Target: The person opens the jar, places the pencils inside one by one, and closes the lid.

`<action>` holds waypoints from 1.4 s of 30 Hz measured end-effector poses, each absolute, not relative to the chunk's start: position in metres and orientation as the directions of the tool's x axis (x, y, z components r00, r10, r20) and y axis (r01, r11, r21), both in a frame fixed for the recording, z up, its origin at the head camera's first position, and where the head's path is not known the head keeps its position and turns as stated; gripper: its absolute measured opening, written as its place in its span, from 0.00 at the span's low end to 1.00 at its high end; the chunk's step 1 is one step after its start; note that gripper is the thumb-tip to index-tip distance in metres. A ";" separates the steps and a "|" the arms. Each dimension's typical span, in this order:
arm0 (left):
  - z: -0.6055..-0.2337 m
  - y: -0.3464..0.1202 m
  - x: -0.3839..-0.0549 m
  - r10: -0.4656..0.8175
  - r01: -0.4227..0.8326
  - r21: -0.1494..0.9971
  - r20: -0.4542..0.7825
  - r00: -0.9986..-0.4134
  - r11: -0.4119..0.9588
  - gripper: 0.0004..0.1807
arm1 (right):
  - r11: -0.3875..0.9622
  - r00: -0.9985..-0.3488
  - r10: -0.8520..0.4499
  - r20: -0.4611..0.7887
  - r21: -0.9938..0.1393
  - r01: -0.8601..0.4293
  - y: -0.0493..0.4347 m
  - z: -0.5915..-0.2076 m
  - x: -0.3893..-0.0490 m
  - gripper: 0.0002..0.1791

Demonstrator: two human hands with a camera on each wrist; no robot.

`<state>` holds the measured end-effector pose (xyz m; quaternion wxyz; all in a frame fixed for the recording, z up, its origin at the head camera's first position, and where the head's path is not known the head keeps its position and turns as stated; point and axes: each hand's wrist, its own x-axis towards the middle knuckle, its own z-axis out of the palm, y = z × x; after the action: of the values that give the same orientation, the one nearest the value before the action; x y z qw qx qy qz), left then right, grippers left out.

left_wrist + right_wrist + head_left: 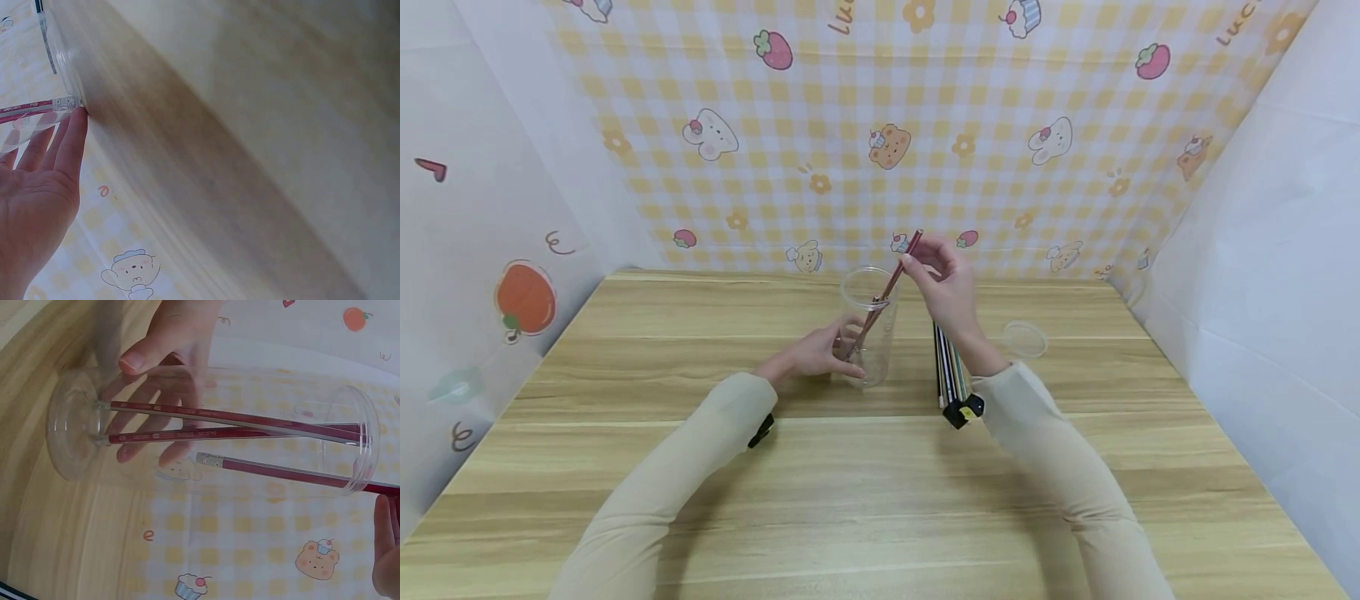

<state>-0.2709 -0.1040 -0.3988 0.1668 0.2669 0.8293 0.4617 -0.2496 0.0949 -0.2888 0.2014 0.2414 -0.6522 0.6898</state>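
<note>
A tall clear plastic jar stands upright on the table. My left hand holds it low down, thumb on the near side and fingers behind the wall. Inside lean two red pencils, their eraser ends at the bottom. My right hand, above and right of the rim, pinches a third red pencil near its upper end. That pencil slants through the mouth, its eraser end inside the jar and above the bottom. In the left wrist view, the fingers of the left hand lie along the jar.
A bundle of dark and light pencils lies on the wooden table beneath the right forearm. Right of it lies a clear round lid. A checked cloth hangs along the back, with white panels at both sides.
</note>
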 end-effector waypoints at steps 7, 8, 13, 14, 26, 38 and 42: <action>-0.381 -0.103 -0.260 0.615 0.290 0.867 -0.024 -0.789 0.406 0.37 | -0.059 -0.814 -0.031 0.580 -0.814 -0.578 0.090 -0.287 -0.242 0.11; -0.384 -0.103 -0.261 0.612 0.289 0.867 -0.024 -0.790 0.406 0.38 | -0.056 -0.818 -0.029 0.575 -0.818 -0.573 0.090 -0.288 -0.242 0.11; -0.401 -0.104 -0.272 0.592 0.280 0.861 -0.029 -0.805 0.424 0.39 | -0.034 -0.826 -0.024 0.563 -0.826 -0.562 0.089 -0.293 -0.241 0.11; -0.402 -0.104 -0.273 0.589 0.278 0.860 -0.033 -0.807 0.429 0.39 | -0.031 -0.827 -0.023 0.562 -0.827 -0.561 0.088 -0.294 -0.241 0.11; -0.405 -0.104 -0.276 0.584 0.283 0.854 -0.030 -0.811 0.437 0.38 | -0.047 -0.823 -0.052 0.566 -0.824 -0.564 0.090 -0.298 -0.240 0.12; -0.403 -0.105 -0.275 0.580 0.280 0.848 -0.038 -0.814 0.450 0.38 | -0.048 -0.849 -0.019 0.528 -0.849 -0.527 0.094 -0.301 -0.244 0.10; -0.403 -0.105 -0.275 0.587 0.285 0.848 -0.037 -0.809 0.446 0.39 | -0.069 -0.854 -0.015 0.520 -0.853 -0.518 0.099 -0.309 -0.253 0.10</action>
<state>-0.2755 -0.1049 -0.4030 0.1654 0.2611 0.8341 0.4568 -0.2528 0.0994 -0.3093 0.1791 0.2023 -0.6584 0.7025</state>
